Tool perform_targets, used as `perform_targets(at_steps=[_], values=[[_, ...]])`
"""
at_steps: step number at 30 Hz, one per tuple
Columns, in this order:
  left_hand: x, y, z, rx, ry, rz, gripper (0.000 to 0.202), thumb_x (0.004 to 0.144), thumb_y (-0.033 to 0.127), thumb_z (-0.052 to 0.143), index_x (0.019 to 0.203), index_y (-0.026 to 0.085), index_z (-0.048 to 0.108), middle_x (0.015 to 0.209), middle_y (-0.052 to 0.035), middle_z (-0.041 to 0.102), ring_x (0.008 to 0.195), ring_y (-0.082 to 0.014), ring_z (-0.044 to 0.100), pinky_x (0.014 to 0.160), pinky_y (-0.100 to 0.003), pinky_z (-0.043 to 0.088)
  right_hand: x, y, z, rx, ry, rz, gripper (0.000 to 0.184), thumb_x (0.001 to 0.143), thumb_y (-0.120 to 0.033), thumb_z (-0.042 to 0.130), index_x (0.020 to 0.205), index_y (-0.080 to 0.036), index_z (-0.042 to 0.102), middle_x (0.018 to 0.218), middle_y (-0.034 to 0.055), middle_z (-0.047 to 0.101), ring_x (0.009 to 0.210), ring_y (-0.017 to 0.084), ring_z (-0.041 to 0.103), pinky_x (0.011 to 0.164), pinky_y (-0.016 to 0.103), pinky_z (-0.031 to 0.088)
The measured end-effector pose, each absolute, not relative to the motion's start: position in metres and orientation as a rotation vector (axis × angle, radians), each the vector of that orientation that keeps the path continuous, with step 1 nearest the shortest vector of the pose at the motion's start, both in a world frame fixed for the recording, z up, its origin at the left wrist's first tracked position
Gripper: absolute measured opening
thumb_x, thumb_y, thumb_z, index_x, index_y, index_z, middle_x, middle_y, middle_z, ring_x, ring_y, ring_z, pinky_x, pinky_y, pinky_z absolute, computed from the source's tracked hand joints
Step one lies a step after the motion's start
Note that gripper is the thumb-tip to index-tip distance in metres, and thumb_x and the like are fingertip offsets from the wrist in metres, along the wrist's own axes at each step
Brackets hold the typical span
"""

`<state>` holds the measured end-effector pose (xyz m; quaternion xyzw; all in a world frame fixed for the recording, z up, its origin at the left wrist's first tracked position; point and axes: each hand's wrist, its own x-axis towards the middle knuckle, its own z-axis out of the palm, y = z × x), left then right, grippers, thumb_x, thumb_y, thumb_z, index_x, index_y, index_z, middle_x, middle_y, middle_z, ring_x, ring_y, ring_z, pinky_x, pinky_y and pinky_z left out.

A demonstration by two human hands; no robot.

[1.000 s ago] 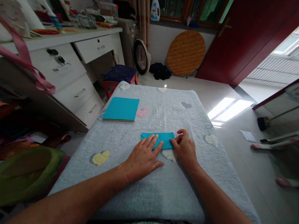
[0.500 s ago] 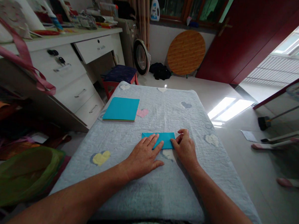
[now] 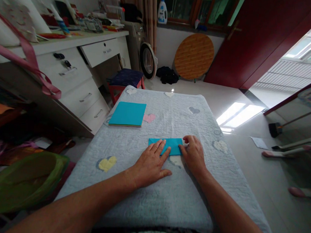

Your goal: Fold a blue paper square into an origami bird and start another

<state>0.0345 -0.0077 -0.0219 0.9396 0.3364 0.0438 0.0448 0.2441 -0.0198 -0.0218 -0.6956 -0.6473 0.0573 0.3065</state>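
Observation:
A folded teal paper [image 3: 169, 145] lies on the table covered by a light blue quilted cloth [image 3: 155, 130] with heart patches. My left hand [image 3: 150, 164] rests flat on the paper's near left part, fingers stretched out. At the paper's right end, my right hand [image 3: 193, 153] has its fingers curled and pressed down on the edge. A stack of square coloured paper [image 3: 127, 113] with a teal top sheet sits farther back on the left.
A white desk with drawers [image 3: 77, 76] stands to the left, cluttered on top. A red stool [image 3: 124, 79] is beyond the table. A green bag [image 3: 25, 180] lies at lower left. A round wooden board [image 3: 194, 56] leans on the far wall beside a washing machine [image 3: 145, 51].
Both hands stay on the folded paper. My right hand has curled a little more onto the paper's right edge; the view shifted slightly.

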Motion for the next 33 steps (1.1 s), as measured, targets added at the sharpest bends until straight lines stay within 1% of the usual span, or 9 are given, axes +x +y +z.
perform_targets(at_steps=[2, 4, 7, 10, 13, 17, 22, 26, 33], values=[[0.034, -0.008, -0.021, 2.855, 1.018, 0.141, 0.083, 0.089, 0.074, 0.043, 0.15, 0.017, 0.038, 0.158, -0.0217, 0.033, 0.146, -0.0364, 0.031, 0.114, -0.051, 0.03, 0.24, -0.024, -0.018, -1.694, -1.891, 0.103, 0.018, 0.089, -0.02, 0.052, 0.102, -0.019, 0.064, 0.111, 0.0131, 0.065, 0.105, 0.029, 0.058, 0.094, 0.048, 0.046], [0.034, -0.008, -0.02, 2.846, 1.015, 0.156, 0.084, 0.088, 0.073, 0.046, 0.15, 0.018, 0.036, 0.158, -0.021, 0.034, 0.146, -0.0356, 0.031, 0.114, -0.05, 0.03, 0.234, -0.03, -0.016, -1.509, -2.062, 0.162, 0.027, 0.093, -0.017, 0.047, 0.112, -0.021, 0.066, 0.122, 0.012, 0.065, 0.114, 0.027, 0.058, 0.1, 0.046, 0.047], [0.034, -0.009, -0.019, 2.835, 1.011, 0.171, 0.085, 0.087, 0.072, 0.048, 0.151, 0.017, 0.034, 0.158, -0.0207, 0.034, 0.146, -0.0353, 0.032, 0.115, -0.049, 0.029, 0.225, -0.037, -0.015, -1.352, -2.224, 0.251, 0.036, 0.097, -0.015, 0.041, 0.126, -0.02, 0.061, 0.127, 0.0107, 0.066, 0.118, 0.024, 0.059, 0.103, 0.043, 0.049], [0.033, -0.008, -0.02, 2.82, 1.005, 0.159, 0.087, 0.088, 0.073, 0.046, 0.152, 0.016, 0.032, 0.159, -0.0204, 0.032, 0.147, -0.0346, 0.03, 0.116, -0.049, 0.027, 0.221, -0.04, -0.017, -1.354, -2.286, 0.236, 0.038, 0.099, -0.016, 0.04, 0.132, -0.014, 0.058, 0.131, 0.0128, 0.064, 0.122, 0.025, 0.058, 0.106, 0.044, 0.048], [0.031, -0.008, -0.021, 2.806, 0.997, 0.125, 0.089, 0.089, 0.072, 0.043, 0.153, 0.012, 0.027, 0.161, -0.0203, 0.027, 0.15, -0.0321, 0.024, 0.119, -0.047, 0.023, 0.222, -0.04, -0.02, -1.371, -2.307, 0.197, 0.041, 0.098, -0.015, 0.04, 0.135, -0.012, 0.056, 0.134, 0.014, 0.063, 0.125, 0.026, 0.057, 0.107, 0.046, 0.048], [0.029, -0.008, -0.021, 2.784, 1.002, 0.06, 0.094, 0.089, 0.072, 0.043, 0.153, 0.006, 0.025, 0.161, -0.0226, 0.023, 0.151, -0.0315, 0.018, 0.121, -0.045, 0.018, 0.222, -0.042, -0.025, -1.421, -2.295, 0.157, 0.042, 0.096, -0.015, 0.045, 0.137, -0.015, 0.056, 0.137, 0.0122, 0.062, 0.127, 0.027, 0.056, 0.109, 0.048, 0.047], [0.026, -0.009, -0.02, 2.766, 1.061, 0.041, 0.096, 0.088, 0.076, 0.04, 0.152, 0.006, 0.028, 0.162, -0.0257, 0.017, 0.152, -0.0356, 0.013, 0.121, -0.049, 0.016, 0.222, -0.042, -0.025, -1.428, -2.308, 0.167, 0.042, 0.096, -0.019, 0.049, 0.136, -0.019, 0.058, 0.139, 0.0103, 0.061, 0.129, 0.027, 0.055, 0.109, 0.049, 0.047], [0.025, -0.012, -0.021, 2.764, 1.102, 0.038, 0.096, 0.088, 0.077, 0.038, 0.153, 0.007, 0.027, 0.161, -0.0276, 0.015, 0.151, -0.0387, 0.012, 0.119, -0.052, 0.017, 0.222, -0.042, -0.025, -1.435, -2.314, 0.167, 0.04, 0.096, -0.019, 0.05, 0.135, -0.018, 0.06, 0.139, 0.0103, 0.061, 0.129, 0.029, 0.055, 0.11, 0.05, 0.047], [0.029, -0.017, -0.014, 2.729, 1.189, 0.006, 0.097, 0.087, 0.078, 0.037, 0.153, 0.007, 0.03, 0.161, -0.0282, 0.018, 0.15, -0.0419, 0.014, 0.117, -0.055, 0.02, 0.223, -0.042, -0.026, -1.427, -2.28, 0.19, 0.04, 0.096, -0.02, 0.05, 0.135, -0.022, 0.06, 0.138, 0.0085, 0.062, 0.129, 0.027, 0.055, 0.109, 0.051, 0.048]])
